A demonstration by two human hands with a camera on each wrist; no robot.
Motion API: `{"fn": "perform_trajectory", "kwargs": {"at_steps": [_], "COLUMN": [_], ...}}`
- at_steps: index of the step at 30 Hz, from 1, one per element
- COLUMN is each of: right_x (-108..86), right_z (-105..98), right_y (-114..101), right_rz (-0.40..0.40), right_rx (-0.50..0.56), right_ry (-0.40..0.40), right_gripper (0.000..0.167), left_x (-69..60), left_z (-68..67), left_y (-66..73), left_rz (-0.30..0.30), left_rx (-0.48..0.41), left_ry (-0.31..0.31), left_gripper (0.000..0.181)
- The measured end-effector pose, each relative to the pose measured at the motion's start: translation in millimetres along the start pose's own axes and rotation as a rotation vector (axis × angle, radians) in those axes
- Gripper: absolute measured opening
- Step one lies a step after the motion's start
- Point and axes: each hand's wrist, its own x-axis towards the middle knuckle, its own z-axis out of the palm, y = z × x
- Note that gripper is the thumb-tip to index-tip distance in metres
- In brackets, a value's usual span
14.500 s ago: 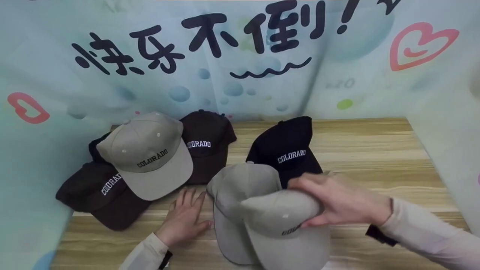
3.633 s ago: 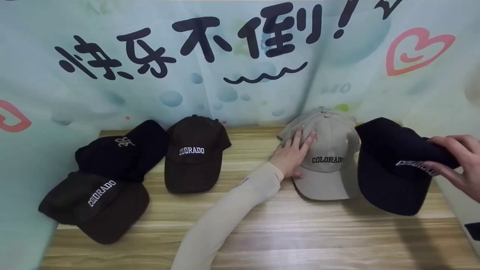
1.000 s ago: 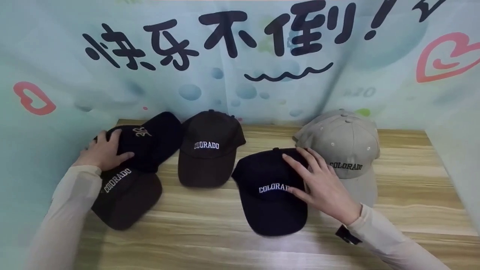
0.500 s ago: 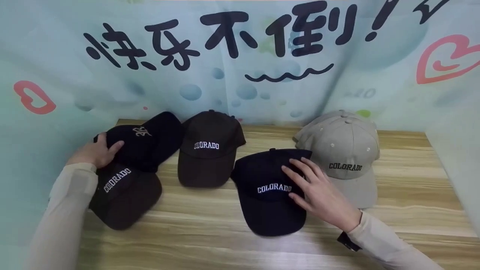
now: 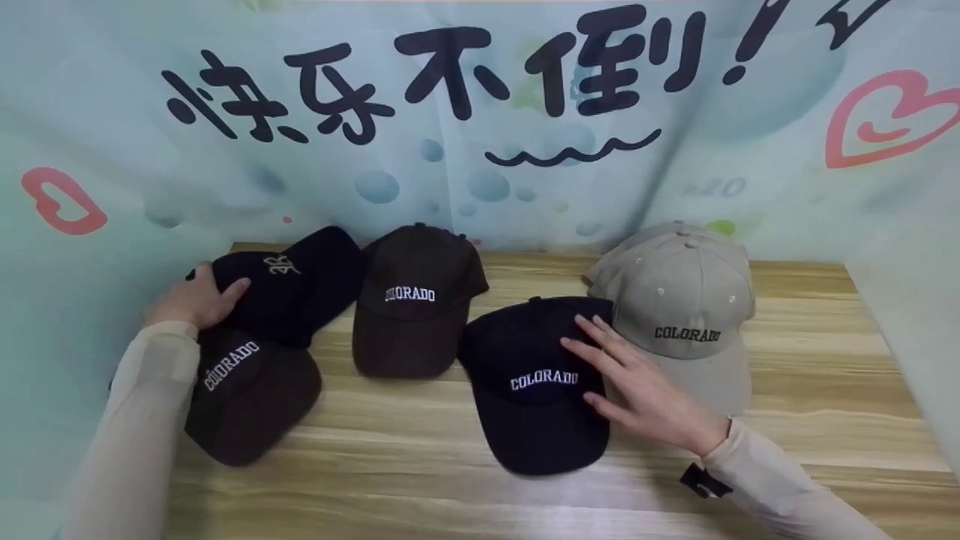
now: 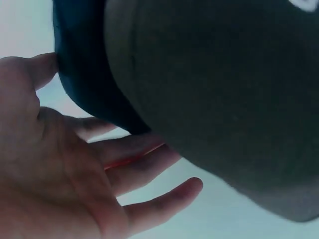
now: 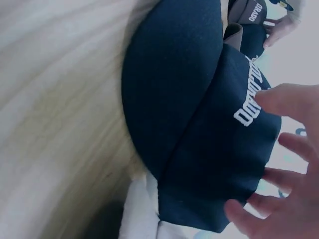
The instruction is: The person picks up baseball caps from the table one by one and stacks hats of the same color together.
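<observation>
At the left in the head view, my left hand (image 5: pixel 191 300) touches the back edge of a black cap (image 5: pixel 262 300) with a small embroidered emblem. Beneath that cap lies a dark brown COLORADO cap (image 5: pixel 255 412). The left wrist view shows the left hand's fingers (image 6: pixel 139 174) spread and extending behind the caps. My right hand (image 5: pixel 645 382) rests with spread fingers on the right side of a navy COLORADO cap (image 5: pixel 540 427), its brim toward me. In the right wrist view the fingertips touch the crown of that navy cap (image 7: pixel 209 149).
Between the two hands stands another dark brown COLORADO cap (image 5: pixel 412 337) near the back edge. Two stacked beige caps (image 5: pixel 690 292) sit behind the right hand. All lie on a wood-grain table (image 5: pixel 375 480) before a printed backdrop (image 5: pixel 300 180).
Since the earliest frame, the beige caps have moved to the right, and the navy cap now stands left of them. Over the last second the left hand has drawn back toward the black cap's edge.
</observation>
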Motion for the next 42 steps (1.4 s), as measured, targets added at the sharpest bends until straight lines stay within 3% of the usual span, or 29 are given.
{"fn": "perform_trajectory", "kwargs": {"at_steps": [3, 7, 10, 15, 21, 26, 33, 36, 42], "right_x": [-0.3, 0.4, 0.6, -0.8, -9.2, -21.0, -30.7, -32.9, -39.6], "right_z": [-1, 1, 1, -4, -13, -17, -23, -25, -25], "right_y": [2, 5, 7, 6, 10, 13, 15, 17, 17], "right_rz": [0.031, 0.068, 0.054, 0.001, -0.003, 0.009, 0.063, 0.077, 0.085], "right_rx": [0.037, 0.067, 0.094, 0.085, 0.051, 0.019, 0.019, 0.022, 0.015], "right_ry": [0.067, 0.074, 0.051, 0.094, 0.138, 0.167, 0.174, 0.173, 0.204], "right_gripper": [0.065, 0.063, 0.064, 0.064, 0.059, 0.052, 0.044, 0.042, 0.041], "left_x": [2.0, 4.6, 4.0, -1.7, -3.4, -5.1, -9.8, -13.2, -18.6], "left_z": [-0.2, 0.6, 0.1, -5.4, -22.3, -35.9, -49.3, -55.6, -66.5], "left_y": [0.2, 1.9, 4.0, 9.9, 23.4, 40.2, 59.6, 69.7, 86.2], "left_rz": [0.016, 0.025, 0.029, 0.045, 0.054, 0.115, 0.189, 0.206, 0.148], "left_rx": [-0.066, -0.160, -0.254, -0.408, -0.422, -0.480, -0.519, -0.515, -0.519], "left_ry": [0.038, 0.102, 0.158, 0.221, 0.241, 0.263, 0.353, 0.373, 0.338], "left_gripper": [0.089, 0.087, 0.086, 0.082, 0.071, 0.057, 0.045, 0.052, 0.075]}}
